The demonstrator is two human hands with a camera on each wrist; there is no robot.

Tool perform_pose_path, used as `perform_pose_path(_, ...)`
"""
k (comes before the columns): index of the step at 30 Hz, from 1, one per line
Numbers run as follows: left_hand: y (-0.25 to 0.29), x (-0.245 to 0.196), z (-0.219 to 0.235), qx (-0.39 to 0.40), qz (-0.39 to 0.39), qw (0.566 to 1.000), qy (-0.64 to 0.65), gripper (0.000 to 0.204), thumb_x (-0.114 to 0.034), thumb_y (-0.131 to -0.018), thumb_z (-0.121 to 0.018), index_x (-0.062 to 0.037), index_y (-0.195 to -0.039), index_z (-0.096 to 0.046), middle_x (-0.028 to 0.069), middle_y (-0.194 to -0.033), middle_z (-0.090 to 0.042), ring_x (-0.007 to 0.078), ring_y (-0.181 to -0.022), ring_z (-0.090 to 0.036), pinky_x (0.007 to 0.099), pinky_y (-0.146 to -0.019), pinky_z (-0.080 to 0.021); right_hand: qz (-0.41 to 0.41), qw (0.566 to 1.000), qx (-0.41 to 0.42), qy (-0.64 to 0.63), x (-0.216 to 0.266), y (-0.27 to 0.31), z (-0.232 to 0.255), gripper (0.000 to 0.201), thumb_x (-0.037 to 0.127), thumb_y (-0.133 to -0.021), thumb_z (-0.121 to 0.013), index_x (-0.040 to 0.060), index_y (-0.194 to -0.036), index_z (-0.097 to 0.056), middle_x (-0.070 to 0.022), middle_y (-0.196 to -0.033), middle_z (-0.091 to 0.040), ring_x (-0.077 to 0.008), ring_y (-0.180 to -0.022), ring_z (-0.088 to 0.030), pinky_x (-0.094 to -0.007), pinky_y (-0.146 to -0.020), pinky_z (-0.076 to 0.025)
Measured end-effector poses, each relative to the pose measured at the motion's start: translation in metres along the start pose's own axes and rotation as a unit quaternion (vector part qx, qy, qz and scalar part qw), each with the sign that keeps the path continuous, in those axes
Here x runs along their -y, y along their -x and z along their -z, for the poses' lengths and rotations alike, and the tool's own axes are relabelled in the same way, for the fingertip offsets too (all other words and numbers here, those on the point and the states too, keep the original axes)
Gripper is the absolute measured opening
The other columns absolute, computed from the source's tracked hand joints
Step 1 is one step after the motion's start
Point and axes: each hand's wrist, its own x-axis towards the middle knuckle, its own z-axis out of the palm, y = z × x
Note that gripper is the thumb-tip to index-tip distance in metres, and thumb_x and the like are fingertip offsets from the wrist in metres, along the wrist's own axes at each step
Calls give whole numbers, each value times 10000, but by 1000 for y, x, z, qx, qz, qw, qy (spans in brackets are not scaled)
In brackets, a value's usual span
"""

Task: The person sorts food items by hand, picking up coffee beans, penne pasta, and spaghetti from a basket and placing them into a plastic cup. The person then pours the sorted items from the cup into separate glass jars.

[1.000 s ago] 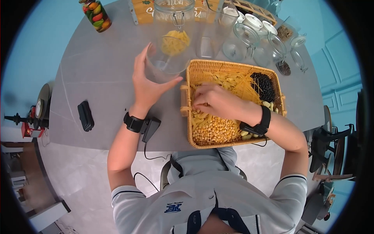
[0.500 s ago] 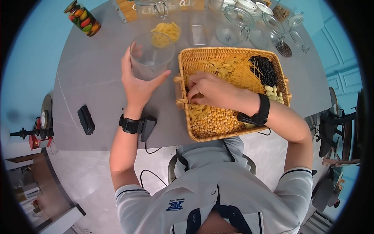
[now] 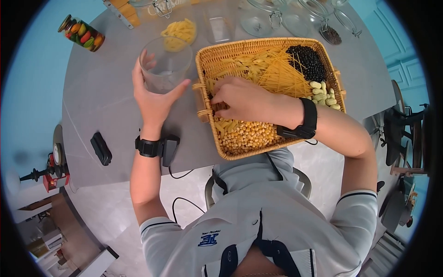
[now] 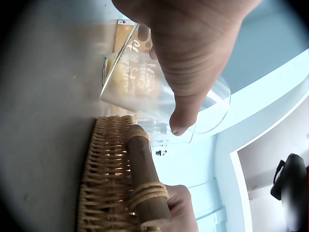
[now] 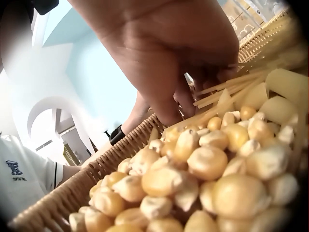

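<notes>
In the head view my left hand (image 3: pixel 154 108) holds a clear cup (image 3: pixel 165 81) left of the wicker basket (image 3: pixel 258 42), thumb on the near side and fingers round the far side. Close to the tabletop, the cup (image 4: pixel 154 92) shows in the left wrist view with nothing inside. My right hand (image 3: pixel 244 99) reaches into the basket's left side, fingers bent down at the penne (image 3: pixel 226 127). Its fingertips are hidden, so I cannot tell what they hold. Corn kernels (image 5: pixel 212 169) lie beside that hand, with spaghetti (image 3: pixel 286 74), black beans (image 3: pixel 307 62) and peanuts (image 3: pixel 325 97) farther right.
Behind the cup stands a glass jar with penne (image 3: pixel 180 33) in its bottom. Several clip-lid glass jars (image 3: pixel 258 24) line the back. A jar of colourful peppers (image 3: pixel 84 36) stands at far left, and a black case (image 3: pixel 101 148) lies on the grey table (image 3: pixel 115 92).
The head view has shifted, moving the table scene up and left. The left hand has brought the cup a little nearer the person, away from the penne jar. The right hand stays in the basket.
</notes>
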Motion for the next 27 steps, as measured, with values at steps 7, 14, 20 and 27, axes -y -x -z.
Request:
perform_pose_path(7, 0, 0, -1, 5, 3, 1000, 5, 1004, -195, -639, -942, -59, -1486, -421, 129, -1354, -577, 251, -1196, -578, 394, -981, -458, 21, 999, 17, -43, -8, -3, 1, 179, 149, -770, -776, 11, -882, -753, -145, -996, -661, -346, -1026, -630, -430, -867, -507)
perform_pose_path(14, 1, 2, 0, -1, 9, 1000, -1, 1003, -192, -639, -943, -57, -1486, -422, 128, -1354, -576, 250, -1196, -573, 399, -991, -453, 27, 988, 110, -102, 0, 11, 26, 176, 160, -791, -783, 3, -856, -739, -117, -931, -651, -300, -954, -641, -384, -813, -497)
perform_pose_path(20, 0, 4, -1, 4, 19, 1000, 8, 1033, -191, -599, -971, -18, -1464, -433, 154, -1348, -553, 271, -1210, -557, 403, -1030, -455, -5, 977, 88, -195, -8, 3, 28, 187, 159, -827, -752, -7, -912, -743, -136, -910, -681, -310, -865, -666, -381, -771, -515)
perform_pose_path(27, 0, 2, -1, 10, 15, 1000, 5, 1016, -182, -604, -966, -21, -1458, -438, 155, -1337, -556, 270, -1220, -557, 401, -1020, -465, 67, 997, -36, -20, 0, 6, 1, 141, 124, -849, -688, 24, -913, -765, -141, -940, -642, -317, -975, -633, -416, -853, -515)
